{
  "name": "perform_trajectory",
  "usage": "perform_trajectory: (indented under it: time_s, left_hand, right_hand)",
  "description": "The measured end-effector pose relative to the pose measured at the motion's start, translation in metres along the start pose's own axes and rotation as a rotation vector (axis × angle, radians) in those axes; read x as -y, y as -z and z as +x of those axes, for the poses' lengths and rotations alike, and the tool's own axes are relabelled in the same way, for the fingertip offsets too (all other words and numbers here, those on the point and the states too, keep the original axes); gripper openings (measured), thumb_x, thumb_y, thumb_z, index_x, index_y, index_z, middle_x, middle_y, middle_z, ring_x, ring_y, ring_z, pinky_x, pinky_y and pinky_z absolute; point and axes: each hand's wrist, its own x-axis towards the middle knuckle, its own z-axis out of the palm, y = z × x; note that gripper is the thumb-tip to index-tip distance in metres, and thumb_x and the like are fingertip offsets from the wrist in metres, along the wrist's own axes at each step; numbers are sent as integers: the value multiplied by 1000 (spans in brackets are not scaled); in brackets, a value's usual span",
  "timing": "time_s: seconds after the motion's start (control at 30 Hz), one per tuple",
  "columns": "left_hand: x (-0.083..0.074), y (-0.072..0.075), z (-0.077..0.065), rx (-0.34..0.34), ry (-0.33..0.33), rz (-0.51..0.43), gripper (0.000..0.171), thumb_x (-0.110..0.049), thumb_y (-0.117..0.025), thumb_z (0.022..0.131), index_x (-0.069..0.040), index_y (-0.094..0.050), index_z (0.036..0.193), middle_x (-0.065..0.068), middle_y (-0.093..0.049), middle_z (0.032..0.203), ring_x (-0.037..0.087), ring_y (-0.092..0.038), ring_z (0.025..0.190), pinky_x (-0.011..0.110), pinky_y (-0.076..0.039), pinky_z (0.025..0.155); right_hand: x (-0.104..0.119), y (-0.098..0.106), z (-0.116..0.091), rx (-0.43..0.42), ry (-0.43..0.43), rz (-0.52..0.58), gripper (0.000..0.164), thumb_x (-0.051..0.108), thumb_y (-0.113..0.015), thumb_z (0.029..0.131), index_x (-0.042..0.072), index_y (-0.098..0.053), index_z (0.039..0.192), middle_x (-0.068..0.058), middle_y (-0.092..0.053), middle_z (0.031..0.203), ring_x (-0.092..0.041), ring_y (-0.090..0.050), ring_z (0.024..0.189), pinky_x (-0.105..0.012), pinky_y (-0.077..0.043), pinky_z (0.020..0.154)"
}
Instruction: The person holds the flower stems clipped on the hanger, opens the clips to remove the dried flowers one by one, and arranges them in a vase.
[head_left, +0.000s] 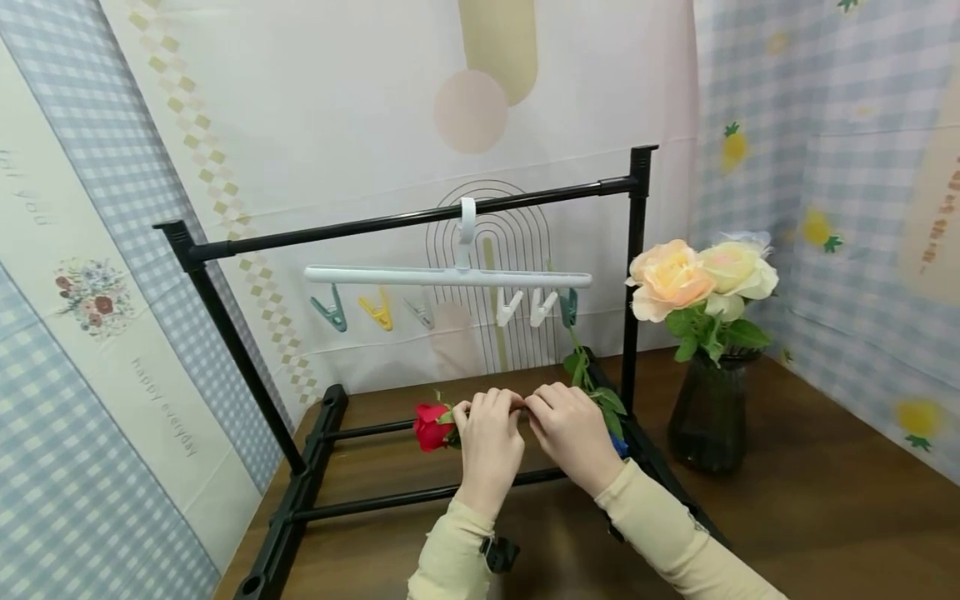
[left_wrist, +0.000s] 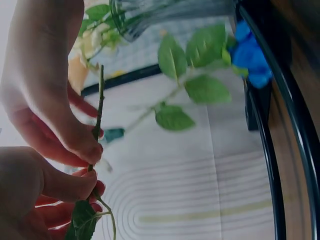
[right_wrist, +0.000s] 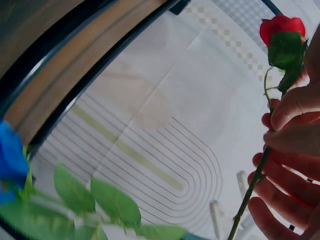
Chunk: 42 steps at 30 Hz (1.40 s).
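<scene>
centrally, a black rack [head_left: 360,226] carries a white hanger [head_left: 420,276]; lower, the left hand [head_left: 491,446] and right hand [head_left: 572,433] pinch a red rose [head_left: 431,428] by its crosswise stem [left_wrist: 100,95], bloom [right_wrist: 281,30] to the left, nearer the left hand.

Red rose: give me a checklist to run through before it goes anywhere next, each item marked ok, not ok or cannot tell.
1. Stem secured: ok; the left grip and right grip both pinch it.
2. Free stem end exposed: ok; it sticks out past the right grip.
3. Red rose clipped: not ok; only the two grips hold it.
4. Hanger seated: ok; its hook sits over the black bar.
5. Blue flower secured: ok; it hangs head-down from the right-end green clip.
6. Yellow clip spring strength: cannot tell; nothing hangs from it.
</scene>
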Motion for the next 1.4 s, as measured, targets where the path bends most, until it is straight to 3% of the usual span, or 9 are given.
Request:
perform_trajectory:
  time_s: [0.27, 0.5, 0.6, 0.7, 0.83, 0.93, 1.07, 1.27, 1.4]
  left_hand:
    - [-34, -12, 2, -62, -95, -124, 14, -4, -73, 83, -14, -68, 93, 1, -66, 90, 19, -60, 88, 39, -36, 88]
    - [-68, -32, -4, -210, -495, -406, 25, 2, -65, 81, -8, -68, 104, 5, -66, 109, 20, -62, 107, 30, -46, 99]
    - [-80, -42, -10, -171, -637, -482, 20, -1, -59, 86, -10, -69, 102, 3, -66, 109, 16, -62, 105, 25, -46, 101]
    - [-88, -55, -15, -89, -666, -523, 17, -3, -58, 90, -14, -69, 98, -1, -65, 106, 11, -62, 99, 19, -46, 97]
    - [-94, -73, -19, 44, -584, -537, 17, -4, -60, 90, -17, -68, 96, -4, -64, 105, 7, -61, 94, 16, -46, 90]
    - [-97, -84, -16, 245, -403, -579, 17, -6, -60, 91, -18, -68, 99, -6, -65, 105, 7, -60, 95, 17, -47, 87]
    - [-105, -100, -11, 472, -116, -653, 19, -8, -58, 93, -16, -67, 108, -4, -65, 107, 12, -59, 98, 20, -47, 86]
    - [-120, -123, 0, 559, 102, -723, 35, -13, -62, 91, -14, -56, 126, 1, -61, 116, 14, -58, 107, 27, -47, 92]
    - [-131, -137, 12, 604, 204, -765, 56, -25, -64, 92, -14, -42, 142, 6, -52, 134, 21, -52, 123, 36, -45, 100]
  right_hand:
    - [-24, 28, -12, -20, 12, -110, 21, 2, -81, 69, 8, -68, 84, -4, -64, 80, -20, -62, 74, -32, -51, 62]
    - [-68, 58, -33, -174, -56, -107, 19, 12, -55, 95, 2, -70, 91, -12, -68, 89, -28, -65, 79, -41, -52, 67]
    - [-82, 69, -37, -258, -36, -107, 29, 16, -47, 101, 0, -71, 93, -15, -69, 89, -31, -65, 77, -44, -53, 67]
    - [-94, 78, -42, -300, -21, -100, 27, 16, -51, 100, -1, -71, 94, -17, -69, 90, -32, -66, 78, -43, -53, 68]
    - [-112, 88, -46, -343, -82, -47, 23, 14, -56, 98, -4, -71, 95, -19, -69, 90, -34, -65, 81, -40, -51, 72]
    - [-127, 94, -46, -347, -174, -13, 11, 2, -66, 89, -4, -70, 97, -20, -69, 90, -33, -65, 81, -35, -48, 74]
    - [-143, 98, -48, -330, -317, -9, 25, -11, -73, 76, -3, -68, 99, -18, -69, 87, -30, -65, 73, -27, -46, 68]
    - [-160, 101, -47, -271, -485, -6, 12, -1, -72, 82, -3, -69, 94, -20, -70, 77, -30, -65, 56, -7, -39, 57]
    - [-168, 104, -42, -252, -574, -9, 18, 4, -69, 86, -5, -69, 102, -21, -68, 65, -12, -52, 39, -11, -33, 46]
